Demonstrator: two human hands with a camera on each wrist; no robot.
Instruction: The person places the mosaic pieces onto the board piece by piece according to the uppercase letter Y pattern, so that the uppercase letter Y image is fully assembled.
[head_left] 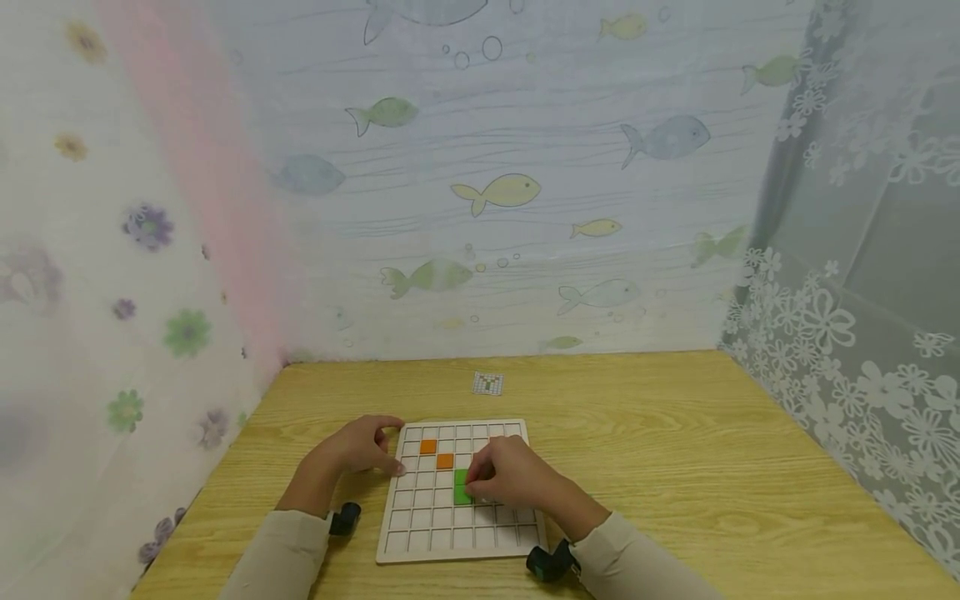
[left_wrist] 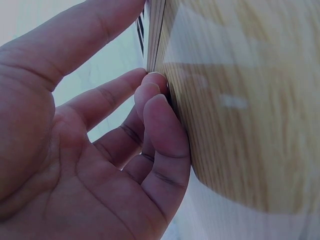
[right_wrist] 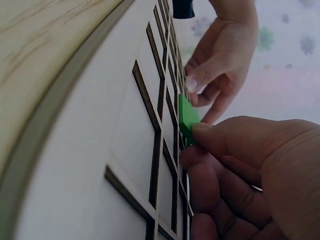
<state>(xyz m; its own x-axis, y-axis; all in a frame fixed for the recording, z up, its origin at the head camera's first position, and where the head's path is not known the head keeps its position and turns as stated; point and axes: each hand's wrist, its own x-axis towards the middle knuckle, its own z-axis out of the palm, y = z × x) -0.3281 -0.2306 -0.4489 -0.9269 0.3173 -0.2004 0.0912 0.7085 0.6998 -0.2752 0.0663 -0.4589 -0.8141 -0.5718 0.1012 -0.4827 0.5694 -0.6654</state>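
Note:
A pale grid board (head_left: 420, 542) lies on the table. Orange square tiles (head_left: 428, 447) sit in some of its cells, and green squares (head_left: 460, 477) show near the middle. My right hand (head_left: 512, 473) is over the board's right half, pinching a green tile (right_wrist: 187, 116) between thumb and fingers; the tile stands close against the grid in the right wrist view. My left hand (head_left: 363, 444) holds the board's left edge, thumb on its top face, index finger by the far-left corner. Its other fingers are curled against the edge in the left wrist view. The right hand hides several cells.
A small card (head_left: 488, 383) with a coloured grid pattern lies on the wooden table (head_left: 645, 425) beyond the board. Dark wrist cameras (head_left: 552, 562) hang close to the board's near side. Curtains with printed fish (head_left: 501, 191) and flowers enclose the table.

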